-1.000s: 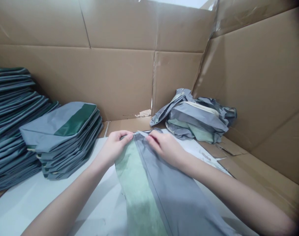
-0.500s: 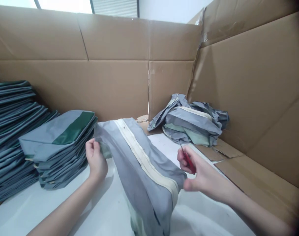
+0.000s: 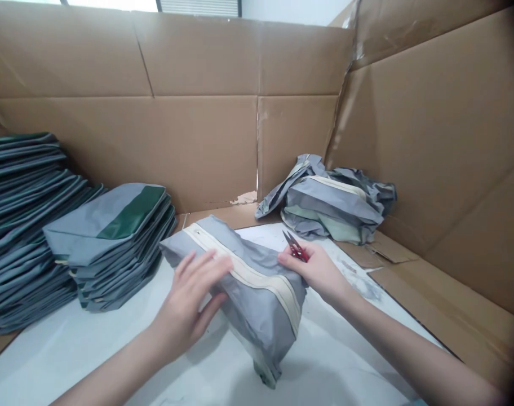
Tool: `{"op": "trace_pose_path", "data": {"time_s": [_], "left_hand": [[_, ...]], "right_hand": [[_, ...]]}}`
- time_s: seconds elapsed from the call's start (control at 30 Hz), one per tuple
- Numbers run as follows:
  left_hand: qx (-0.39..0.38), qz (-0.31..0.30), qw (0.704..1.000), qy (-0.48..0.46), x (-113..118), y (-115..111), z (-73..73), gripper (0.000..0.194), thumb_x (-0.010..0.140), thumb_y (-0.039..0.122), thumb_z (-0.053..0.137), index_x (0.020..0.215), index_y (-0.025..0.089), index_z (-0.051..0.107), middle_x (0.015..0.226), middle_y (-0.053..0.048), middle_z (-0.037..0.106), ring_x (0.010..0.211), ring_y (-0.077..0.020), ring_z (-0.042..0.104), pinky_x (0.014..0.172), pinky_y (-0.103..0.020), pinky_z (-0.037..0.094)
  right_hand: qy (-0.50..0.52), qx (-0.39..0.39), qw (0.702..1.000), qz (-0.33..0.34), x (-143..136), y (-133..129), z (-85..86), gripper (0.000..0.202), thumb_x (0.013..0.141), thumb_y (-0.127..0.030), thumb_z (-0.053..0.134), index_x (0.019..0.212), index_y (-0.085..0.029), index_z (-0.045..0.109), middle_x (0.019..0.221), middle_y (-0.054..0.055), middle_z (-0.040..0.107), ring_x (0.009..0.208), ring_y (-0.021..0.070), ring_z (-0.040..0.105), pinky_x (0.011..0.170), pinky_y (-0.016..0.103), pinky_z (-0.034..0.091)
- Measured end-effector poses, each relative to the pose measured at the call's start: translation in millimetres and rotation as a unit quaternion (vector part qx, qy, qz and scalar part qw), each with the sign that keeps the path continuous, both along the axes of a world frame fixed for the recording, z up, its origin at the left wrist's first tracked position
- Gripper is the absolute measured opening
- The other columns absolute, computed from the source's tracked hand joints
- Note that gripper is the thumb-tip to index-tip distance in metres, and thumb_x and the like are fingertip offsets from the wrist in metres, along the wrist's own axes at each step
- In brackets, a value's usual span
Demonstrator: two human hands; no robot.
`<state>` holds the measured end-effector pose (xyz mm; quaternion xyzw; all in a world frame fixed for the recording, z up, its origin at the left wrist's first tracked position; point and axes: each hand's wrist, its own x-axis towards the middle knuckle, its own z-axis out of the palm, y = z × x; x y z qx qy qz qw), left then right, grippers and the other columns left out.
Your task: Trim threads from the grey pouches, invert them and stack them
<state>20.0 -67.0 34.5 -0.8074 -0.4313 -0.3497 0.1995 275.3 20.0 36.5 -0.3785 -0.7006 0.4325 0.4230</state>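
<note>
A grey fabric pouch with a cream zipper strip lies slantwise in front of me, its lower corner hanging toward me. Across its left side rests my left hand, open, with fingers stretched over the cloth near the zipper and the thumb apart. My right hand is closed around red-handled thread snips, whose dark pointed blades face up and left. Its thumb presses at the pouch's right edge; whether the fingers pinch the cloth too is hidden.
Folded grey pieces with green bands form a shorter stack at left, beside a taller stack. A crumpled heap of grey pouches sits at back right. Cardboard walls enclose the white work surface.
My left hand has left the pouch's far left corner and lies over its left side. My right hand has moved up and left to the pouch's edge, the snips turned with it.
</note>
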Motion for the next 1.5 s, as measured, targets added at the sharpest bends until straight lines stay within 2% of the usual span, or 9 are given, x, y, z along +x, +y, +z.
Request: {"op": "trace_pose_path", "data": {"time_s": [0.2, 0.37, 0.47, 0.7, 0.9, 1.07, 1.23, 1.43, 1.5], "left_hand": [[0.111, -0.102, 0.975, 0.162, 2.2, -5.3, -0.7, 0.036, 0.079, 0.014, 0.049, 0.114, 0.023, 0.054, 0.103, -0.005, 0.068, 0.096, -0.0165, 0.063, 0.080, -0.028, 0.053], [-0.089, -0.015, 0.996, 0.008, 5.3, 1.6, 31.7, 0.030, 0.087, 0.031, 0.034, 0.100, 0.026, 0.061, 0.097, -0.001, 0.069, 0.089, -0.0129, 0.064, 0.074, -0.021, 0.053], [-0.150, 0.090, 0.984, 0.040, 14.0, 18.9, 45.6, 0.038, 0.078, 0.044, 0.050, 0.112, 0.028, 0.057, 0.127, -0.004, 0.052, 0.111, -0.0219, 0.053, 0.092, -0.035, 0.047], [-0.200, 0.086, 0.976, 0.017, 26.4, 40.2, 27.3, 0.021, 0.081, 0.036, 0.048, 0.084, 0.025, 0.066, 0.097, -0.003, 0.060, 0.090, -0.0163, 0.054, 0.079, -0.030, 0.044], [-0.288, 0.092, 0.951, 0.060, 42.8, 43.6, 44.1, 0.018, 0.082, 0.026, 0.043, 0.070, 0.020, 0.055, 0.075, 0.000, 0.056, 0.075, -0.0136, 0.048, 0.070, -0.027, 0.038], [-0.248, 0.102, 0.963, -0.022, 23.5, 35.0, 55.8, 0.025, 0.087, 0.034, 0.028, 0.083, 0.020, 0.048, 0.093, -0.002, 0.053, 0.088, -0.0138, 0.048, 0.080, -0.028, 0.039], [-0.287, 0.108, 0.951, 0.039, -12.4, 52.8, 65.7, 0.048, 0.080, 0.049, 0.044, 0.124, 0.035, 0.034, 0.137, -0.001, 0.031, 0.126, -0.0224, 0.029, 0.106, -0.042, 0.023], [-0.241, 0.203, 0.944, 0.095, -11.1, 67.9, 61.7, 0.038, 0.081, 0.053, 0.033, 0.083, 0.023, 0.056, 0.090, -0.004, 0.054, 0.089, -0.0205, 0.047, 0.082, -0.036, 0.039], [-0.209, 0.216, 0.947, 0.114, -2.9, 62.7, 61.7, 0.036, 0.082, 0.050, 0.034, 0.074, 0.022, 0.054, 0.083, -0.003, 0.055, 0.089, -0.0206, 0.047, 0.082, -0.036, 0.037]], "right_hand": [[0.046, -0.001, 0.998, -0.040, -3.8, 4.3, -9.5, 0.045, 0.073, -0.056, 0.053, 0.060, -0.016, 0.037, 0.056, -0.004, 0.030, 0.048, 0.0064, 0.025, 0.042, 0.021, 0.020], [-0.009, 0.112, 0.994, -0.011, 1.8, 7.7, 8.1, 0.045, 0.078, -0.050, 0.048, 0.055, -0.017, 0.027, 0.055, -0.003, 0.023, 0.050, 0.0067, 0.022, 0.046, 0.022, 0.018], [-0.041, 0.174, 0.984, 0.028, 4.4, 10.8, 19.1, 0.043, 0.080, -0.045, 0.046, 0.054, -0.017, 0.027, 0.056, -0.003, 0.023, 0.052, 0.0069, 0.022, 0.048, 0.022, 0.018], [-0.050, 0.212, 0.975, 0.040, 0.8, 23.8, 13.2, 0.044, 0.081, -0.042, 0.047, 0.052, -0.016, 0.027, 0.054, -0.003, 0.024, 0.052, 0.0072, 0.025, 0.050, 0.023, 0.020], [-0.025, 0.265, 0.959, 0.094, -0.7, 27.9, 12.8, 0.045, 0.081, -0.042, 0.050, 0.049, -0.015, 0.034, 0.051, -0.003, 0.029, 0.049, 0.0068, 0.027, 0.048, 0.022, 0.021], [-0.023, 0.252, 0.965, 0.073, 4.3, 29.0, 9.1, 0.046, 0.080, -0.046, 0.050, 0.049, -0.015, 0.036, 0.052, -0.003, 0.027, 0.049, 0.0073, 0.028, 0.048, 0.023, 0.021], [-0.082, 0.237, 0.962, 0.107, 11.6, 46.2, 8.6, 0.043, 0.080, -0.043, 0.051, 0.050, -0.015, 0.037, 0.052, -0.003, 0.026, 0.051, 0.0077, 0.026, 0.049, 0.022, 0.022], [-0.194, 0.289, 0.924, -0.158, 17.3, 22.0, 40.3, 0.033, 0.078, -0.043, 0.053, 0.061, -0.016, 0.047, 0.064, 0.001, 0.048, 0.057, 0.0110, 0.040, 0.053, 0.023, 0.028], [-0.224, 0.281, 0.926, -0.117, 10.4, -7.8, 51.5, 0.037, 0.086, -0.043, 0.040, 0.060, -0.017, 0.043, 0.059, 0.001, 0.047, 0.053, 0.0109, 0.040, 0.049, 0.022, 0.027]]}}
